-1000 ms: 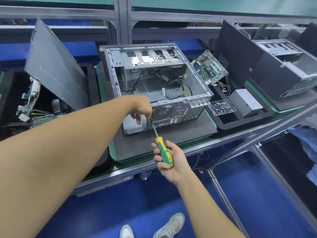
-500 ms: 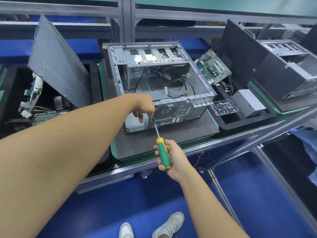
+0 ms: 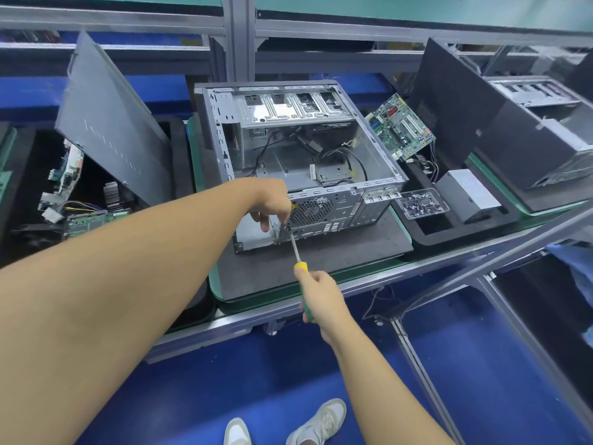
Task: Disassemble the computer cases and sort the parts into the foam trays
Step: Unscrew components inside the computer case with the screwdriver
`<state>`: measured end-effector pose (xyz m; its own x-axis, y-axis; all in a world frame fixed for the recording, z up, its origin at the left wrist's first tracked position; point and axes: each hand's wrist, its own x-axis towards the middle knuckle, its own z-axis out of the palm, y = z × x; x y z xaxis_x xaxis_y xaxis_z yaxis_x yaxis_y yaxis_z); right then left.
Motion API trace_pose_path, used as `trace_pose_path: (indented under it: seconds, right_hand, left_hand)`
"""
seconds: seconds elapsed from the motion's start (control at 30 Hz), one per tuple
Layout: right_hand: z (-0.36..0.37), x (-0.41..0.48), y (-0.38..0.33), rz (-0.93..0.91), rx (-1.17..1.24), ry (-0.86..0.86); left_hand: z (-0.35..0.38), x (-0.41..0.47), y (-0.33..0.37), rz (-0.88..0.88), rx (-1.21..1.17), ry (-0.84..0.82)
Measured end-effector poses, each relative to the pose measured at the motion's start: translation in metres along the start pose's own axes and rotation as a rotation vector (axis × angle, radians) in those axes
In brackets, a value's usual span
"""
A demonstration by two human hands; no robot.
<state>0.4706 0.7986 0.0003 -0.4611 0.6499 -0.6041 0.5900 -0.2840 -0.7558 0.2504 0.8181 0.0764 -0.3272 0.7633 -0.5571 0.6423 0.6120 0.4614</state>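
The open computer case [image 3: 298, 162] is lying on its side on a dark foam mat [image 3: 321, 261] at the middle of the workbench, with its open side facing up and its rear panel facing the person. Loose black cables [image 3: 333, 155] are lying on the case floor, and the drive cage [image 3: 288, 107] is sitting at the far end.

The right hand [image 3: 316, 297] is closing around the green-and-yellow handle of a screwdriver [image 3: 298, 252]. The shaft is angling up and away from the person, and its tip is meeting the rear panel just left of the fan grille [image 3: 313, 210]. The left hand [image 3: 272, 203] is reaching across from the left, with its fingers pinching at the screwdriver tip against the rear panel; what the fingertips are holding, if anything, is too small to tell.

A grey side panel [image 3: 109, 123] is leaning upright to the left of the case, over a black foam tray [image 3: 22, 194] that is holding circuit boards, a heatsink and wiring. To the right, a second black foam tray [image 3: 455, 232] is holding a green motherboard [image 3: 401, 126] standing tilted at its far end, a grey power supply [image 3: 468, 194], and a clear plastic box of screws [image 3: 420, 203] just beside the case's rear corner. Another computer case [image 3: 529, 130] is resting further right on its own mat.

White shoes [image 3: 321, 422] are showing on the blue floor below the bench edge.
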Motion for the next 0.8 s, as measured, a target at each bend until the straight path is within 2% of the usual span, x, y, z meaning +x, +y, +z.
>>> trace_pose_path:
  seconds: [0.07,0.1,0.2,0.27,0.5,0.67,0.8]
  right_hand:
    - [-0.008,0.002,-0.003,0.096,0.021,-0.063]
    - [-0.01,0.004,-0.003,0.085,0.004,-0.072]
    - [-0.011,0.009,0.003,-0.109,-0.154,-0.002]
    - [-0.009,0.011,0.005,-0.159,-0.115,0.012]
    - [-0.009,0.009,-0.007,0.039,0.018,-0.103]
    - [-0.012,0.011,-0.002,-0.089,-0.087,-0.063]
    - [-0.012,0.012,-0.003,-0.065,-0.047,-0.079]
  left_hand:
    - [0.0,0.0,0.0,-0.002,-0.009,-0.002]
    - [0.0,0.001,0.0,-0.001,-0.01,-0.001]
    - [0.0,0.001,0.0,0.003,-0.005,0.003]
    - [0.0,0.0,0.0,0.0,-0.002,0.003]
    - [-0.001,0.0,0.0,-0.011,-0.01,-0.007]
    - [-0.002,0.001,-0.001,-0.003,-0.014,-0.016]
    - [-0.002,0.004,-0.001,0.007,0.0,-0.025]
